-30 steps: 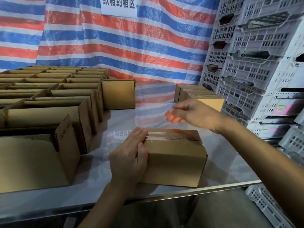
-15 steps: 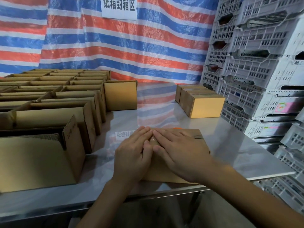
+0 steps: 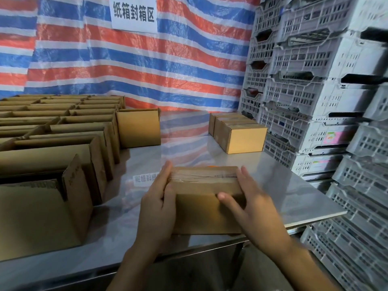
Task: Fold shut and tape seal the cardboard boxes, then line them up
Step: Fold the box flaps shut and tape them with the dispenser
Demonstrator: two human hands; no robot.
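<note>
A small brown box sits near the front edge of the shiny metal table, right in front of the person. It is cardboard, shaped like a brick, and its flaps are folded shut. A strip of clear tape runs along the top from end to end. The tape looks shiny and a bit wrinkly.

The left hand holds the left end of the box, with straight fingers flat on that end and the thumb at the front corner. The right hand holds the right end, with its thumb lying across the smooth front side. The box is squeezed between the two hands.

On the left stand many open boxes in rows, flaps up. At the back right, a short row of closed boxes sits side by side, touching. Beside them rise stacks of grey plastic crates full of little holes. Behind hangs a crinkly sheet with red, blue and white stripes, and on it a white paper sign.
</note>
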